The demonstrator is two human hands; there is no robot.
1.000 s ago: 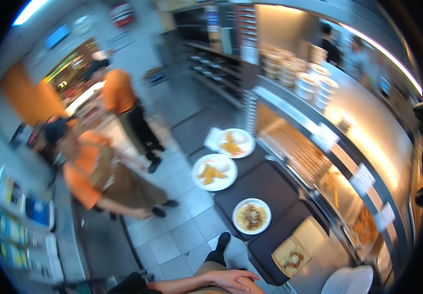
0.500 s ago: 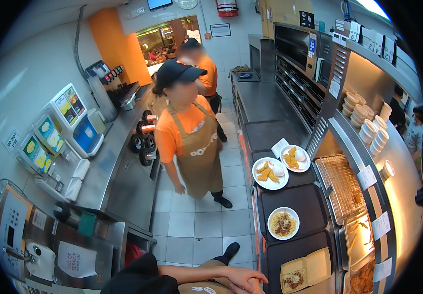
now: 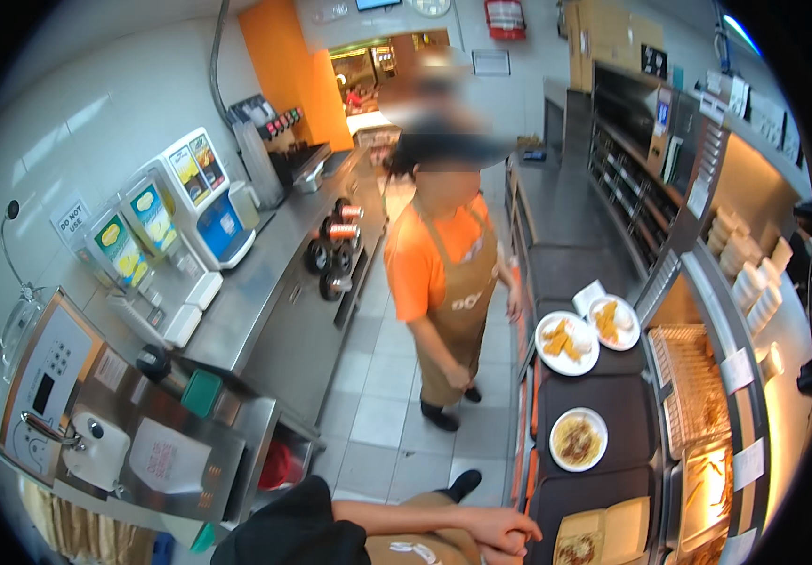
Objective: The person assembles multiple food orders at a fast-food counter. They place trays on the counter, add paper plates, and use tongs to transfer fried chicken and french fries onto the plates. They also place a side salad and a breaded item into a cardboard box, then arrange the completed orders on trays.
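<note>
My left hand (image 3: pixel 498 529) reaches across my brown apron at the bottom edge, fingers closed over my right hand (image 3: pixel 507 554), which is mostly hidden. Neither hand shows anything in it. Just to their right, on the dark counter (image 3: pixel 603 400), lies an open cardboard box with pasta (image 3: pixel 603 537). Farther along the counter sit a white plate of pasta (image 3: pixel 577 439), a plate of fried pieces (image 3: pixel 566 343) and a plate with fried pieces and rice (image 3: pixel 613 322).
A co-worker in an orange shirt and brown apron (image 3: pixel 443 282) stands in the tiled aisle (image 3: pixel 377 414), one hand on the counter edge. A steel worktop with drink dispensers (image 3: pixel 199 202) runs along the left. A wire rack (image 3: pixel 693 395) and stacked containers (image 3: pixel 749 273) are on the right.
The view has swung and settled on the aisle. The co-worker has straightened up and now stands closer, beside the plates. My hands stay together at my apron.
</note>
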